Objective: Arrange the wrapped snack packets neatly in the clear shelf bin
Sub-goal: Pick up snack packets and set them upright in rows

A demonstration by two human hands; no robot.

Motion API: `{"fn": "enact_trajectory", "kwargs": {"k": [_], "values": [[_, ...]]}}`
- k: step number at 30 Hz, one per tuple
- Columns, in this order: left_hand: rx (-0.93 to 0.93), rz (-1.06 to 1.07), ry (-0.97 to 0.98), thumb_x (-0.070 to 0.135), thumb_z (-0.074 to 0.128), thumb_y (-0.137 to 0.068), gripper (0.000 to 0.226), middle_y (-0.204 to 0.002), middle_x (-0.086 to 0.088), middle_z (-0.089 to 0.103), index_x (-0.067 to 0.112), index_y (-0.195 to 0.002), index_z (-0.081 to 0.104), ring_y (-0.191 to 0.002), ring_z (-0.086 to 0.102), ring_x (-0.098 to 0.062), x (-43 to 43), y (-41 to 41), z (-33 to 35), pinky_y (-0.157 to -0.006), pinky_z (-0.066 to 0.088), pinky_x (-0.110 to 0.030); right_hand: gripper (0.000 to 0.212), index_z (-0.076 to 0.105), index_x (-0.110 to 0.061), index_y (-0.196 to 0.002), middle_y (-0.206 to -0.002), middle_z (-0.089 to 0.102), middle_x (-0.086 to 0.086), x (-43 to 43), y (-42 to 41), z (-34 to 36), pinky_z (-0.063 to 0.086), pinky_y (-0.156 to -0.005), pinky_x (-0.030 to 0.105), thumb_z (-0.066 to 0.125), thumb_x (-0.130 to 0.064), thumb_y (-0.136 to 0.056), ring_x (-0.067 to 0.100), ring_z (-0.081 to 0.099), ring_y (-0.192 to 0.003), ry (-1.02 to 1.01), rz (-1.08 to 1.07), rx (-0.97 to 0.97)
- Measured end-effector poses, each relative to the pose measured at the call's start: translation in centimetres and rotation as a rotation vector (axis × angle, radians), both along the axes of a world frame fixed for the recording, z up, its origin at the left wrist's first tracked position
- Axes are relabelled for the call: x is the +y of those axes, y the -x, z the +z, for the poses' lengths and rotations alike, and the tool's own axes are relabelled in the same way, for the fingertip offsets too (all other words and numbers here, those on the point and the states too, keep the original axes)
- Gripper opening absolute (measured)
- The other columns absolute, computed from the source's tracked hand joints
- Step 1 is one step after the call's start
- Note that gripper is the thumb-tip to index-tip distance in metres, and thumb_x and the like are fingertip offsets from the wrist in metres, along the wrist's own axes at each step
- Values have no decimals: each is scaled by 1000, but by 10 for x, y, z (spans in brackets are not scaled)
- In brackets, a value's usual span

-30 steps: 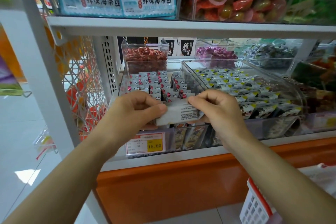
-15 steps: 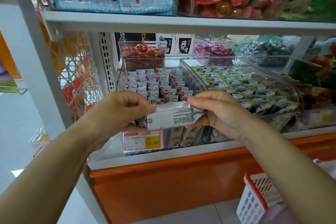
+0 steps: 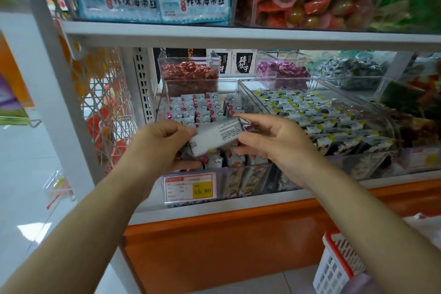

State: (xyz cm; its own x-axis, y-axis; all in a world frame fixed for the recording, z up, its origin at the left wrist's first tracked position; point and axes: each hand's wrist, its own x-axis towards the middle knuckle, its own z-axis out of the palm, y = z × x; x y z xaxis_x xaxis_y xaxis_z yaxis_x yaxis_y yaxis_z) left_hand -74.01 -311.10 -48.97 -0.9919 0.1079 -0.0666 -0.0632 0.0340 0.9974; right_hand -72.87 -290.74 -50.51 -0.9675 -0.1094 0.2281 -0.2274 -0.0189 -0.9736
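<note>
A clear shelf bin on the middle shelf holds rows of grey wrapped snack packets with red and white marks. Over its front part I hold a stack of the same packets, white printed backs facing me, tilted up to the right. My left hand grips the stack's left end, fingers curled under it. My right hand holds the right end, thumb on top and fingers beneath. The bin's front rows are partly hidden behind my hands.
A second clear bin of yellow-and-black packets stands right beside it. Smaller bins of red and purple sweets sit behind. A price tag hangs on the bin's front. The upper shelf edge is above; a white basket at lower right.
The stack has tilted, its right end now raised. My right hand has loosened and opened more around that end. The view has shifted slightly lower.
</note>
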Motion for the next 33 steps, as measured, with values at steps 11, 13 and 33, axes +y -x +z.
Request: {"fn": "enact_trajectory", "kwargs": {"k": [11, 13, 33], "values": [[482, 81, 887, 27, 41, -97, 31, -123, -19, 54, 2, -113, 52, -109, 50, -30, 42, 90, -6, -86, 41, -34, 42, 48, 18, -106, -110, 56, 33, 7, 69, 30, 56, -57, 19, 68, -12, -84, 21, 69, -80, -68, -475, 159], [407, 43, 1108, 40, 41, -95, 46, -131, -21, 47, 0, -117, 49, -123, 39, -34, 43, 124, -13, -104, 33, -41, 38, 50, 12, -105, -111, 56, 28, 7, 85, 36, 57, -58, 20, 68, -13, -84, 20, 68, -76, -116, -466, 160], [55, -131, 1292, 68, 10, -89, 82, -148, -23, 30, 12, -147, 21, -132, 34, -41, 44, 169, -13, -110, 27, -48, 27, 54, -1, -97, -101, 62, 18, -41, 162, 42, 56, -80, 47, 69, -19, -84, 31, 66, -90, -278, -441, 169]]}}
